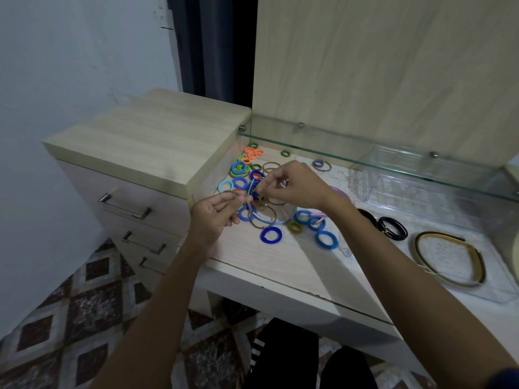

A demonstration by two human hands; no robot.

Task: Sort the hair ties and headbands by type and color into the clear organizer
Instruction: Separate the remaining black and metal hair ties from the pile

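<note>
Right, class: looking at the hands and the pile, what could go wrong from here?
1. Both hands, left hand and right hand, pinch thin ties above the tangled pile; pulling may drag neighbours along.
2. The dark blue tie lies towards the desk's front edge and might get knocked off.

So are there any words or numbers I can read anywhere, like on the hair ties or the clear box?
None: no words, numbers or labels can be read in this view.
The hair ties, the gold headband and the clear organizer show no print.
The drawers carry only plain metal handles.
</note>
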